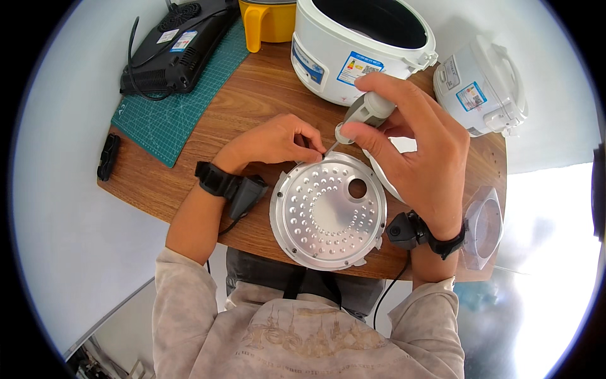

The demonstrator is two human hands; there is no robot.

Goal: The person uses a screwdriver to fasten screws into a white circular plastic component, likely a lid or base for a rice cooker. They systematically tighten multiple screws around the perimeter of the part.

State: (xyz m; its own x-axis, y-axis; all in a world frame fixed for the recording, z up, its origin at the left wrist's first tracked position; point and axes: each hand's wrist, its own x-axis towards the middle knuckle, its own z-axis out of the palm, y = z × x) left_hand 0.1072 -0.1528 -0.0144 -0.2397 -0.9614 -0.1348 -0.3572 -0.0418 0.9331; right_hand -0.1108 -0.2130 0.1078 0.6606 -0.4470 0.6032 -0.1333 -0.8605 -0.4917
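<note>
A round silver metal plate, shaped like a rice cooker's inner lid, lies on the table before me. Rings of dimples and one round hole mark its face. My right hand is wrapped round the grey-and-white handle of a screwdriver, its shaft slanting down to the plate's far rim. Beside the tip, my left hand has thumb and fingers pinched together at that rim; what they hold is too small to make out. A white curved part shows beyond the plate, partly hidden by my right hand.
A big white rice cooker body stands open at the back, with a smaller white cooker to its right. On the left are a green cutting mat, a black appliance, a yellow-handled pot and a clear plastic dish at right.
</note>
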